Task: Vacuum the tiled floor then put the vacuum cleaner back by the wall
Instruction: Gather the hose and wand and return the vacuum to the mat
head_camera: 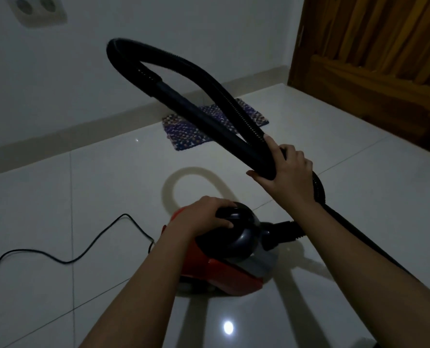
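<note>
Gripping the black handle of the red canister vacuum cleaner [224, 262], the left hand [206, 217] is being closed for lifting. The looped black ribbed hose [196, 71] is being clasped doubled in the right hand [288, 172], likely kept off the glossy white tiled floor [108, 197].

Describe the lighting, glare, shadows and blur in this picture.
Head view: dim overall; a bright glare spot on the glossy floor; the hose casts a looped shadow on the tiles; the socket is blurred; wide-angle bending shows along the skirting.

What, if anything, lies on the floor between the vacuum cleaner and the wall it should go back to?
A small woven mat lies against the wall's baseboard, beyond the vacuum cleaner. The power cord trails off to the left. Otherwise the tiles look bare.
</note>
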Demonstrator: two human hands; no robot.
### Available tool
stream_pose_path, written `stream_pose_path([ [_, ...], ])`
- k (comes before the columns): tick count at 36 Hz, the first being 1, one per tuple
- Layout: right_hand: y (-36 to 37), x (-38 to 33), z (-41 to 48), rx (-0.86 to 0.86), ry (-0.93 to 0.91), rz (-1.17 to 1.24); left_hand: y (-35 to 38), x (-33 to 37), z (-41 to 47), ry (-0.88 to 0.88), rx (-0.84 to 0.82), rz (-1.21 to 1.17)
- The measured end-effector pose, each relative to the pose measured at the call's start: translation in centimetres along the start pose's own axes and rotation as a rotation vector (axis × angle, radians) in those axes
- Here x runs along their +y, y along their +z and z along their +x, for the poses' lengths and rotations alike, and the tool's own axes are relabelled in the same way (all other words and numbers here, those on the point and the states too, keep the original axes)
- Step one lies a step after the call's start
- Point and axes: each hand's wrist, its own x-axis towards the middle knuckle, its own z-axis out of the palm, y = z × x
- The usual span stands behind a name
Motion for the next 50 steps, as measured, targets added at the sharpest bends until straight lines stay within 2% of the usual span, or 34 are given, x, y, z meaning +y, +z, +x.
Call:
stream_pose_path([
  [7,-2.1,-1.7,1.0,-0.17,0.084,0.023,-2.3,2.0,-1.0,-0.011,-0.124,0.078],
  [12,-5.5,-5.3,2.4,-0.295,0.12,0.033,-5.3,2.4,-5.5,-0.086,-0.22,-0.018],
  [20,-12.2,-14.0,13.3,-0.321,0.203,0.137,-17.0,3.0,-10.3,-0.291,-0.138,-0.188],
  [24,-13.4,-17.9,20.3,-0.332,0.199,0.203,-23.6,3.3,-10.4,-0.322,-0.063,-0.201],
  [31,-10.2,-19.5,31.1,-0.318,0.147,0.272,-31.3,2.3,-4.3,-0.453,0.042,-0.304],
  [35,-7.7,-18.4,37.8,-0.265,0.12,0.387,-35.1,1.9,1.1,-0.463,0.125,-0.244],
  [37,-6.6,-17.5,41.4,-0.229,0.113,0.431,-37.2,1.8,4.2,-0.534,0.265,-0.359],
  [39,-5.5,-16.7,44.9,-0.202,0.101,0.458,-38.8,1.1,7.3,-0.538,0.308,-0.454],
  [42,-3.5,-15.9,50.4,-0.187,0.105,0.505,-42.0,0.5,11.9,-0.545,0.298,-0.403],
  [44,-2.0,-15.7,53.8,-0.173,0.101,0.498,-43.9,-0.6,15.1,-0.565,0.325,-0.503],
  [47,0.4,-15.7,58.4,-0.162,0.093,0.46,-46.3,-2.6,19.7,-0.555,0.282,-0.408],
  [50,2.9,-15.5,62.6,-0.142,0.095,0.457,-48.2,-4.4,23.9,-0.56,0.285,-0.416],
])
